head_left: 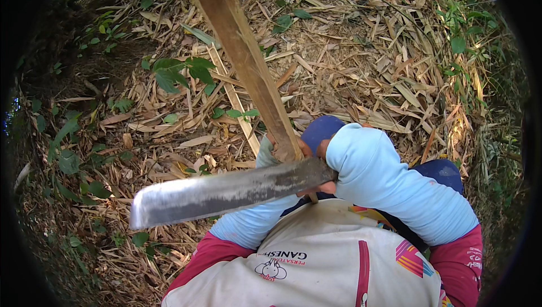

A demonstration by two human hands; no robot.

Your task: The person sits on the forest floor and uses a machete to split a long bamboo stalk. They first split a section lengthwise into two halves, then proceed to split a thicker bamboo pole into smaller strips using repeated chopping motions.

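Pole (pixel 243 53) and blade (pixel 226 191) cross almost squarely in front of the person's body: the pole's long axis runs from the far edge, a little to the left, back toward the lap, while the blade lies broadside, its heel at the right and its tip out to the left and slightly nearer the body. The left hand (pixel 269 150) is the nearer one to the pole, being on it; fingers show at both sides of the wood, so it looks clasped round the near part, with most of the pole stretching away beyond it. The blade hides the lower part of this hand. The right hand (pixel 322 148) sits just to the right of the pole, close beside the left, and the blade reaches leftward from it. It seems closed on the handle, but sleeve (pixel 378 163) and steel cover most of the grip. In this view the blade passes over the pole just on the body side of the left hand; whether they touch, I cannot tell. Beyond, a pale strip (pixel 234 98) lies on dry leaves (pixel 350 75), left of the pole and nearly parallel with it.
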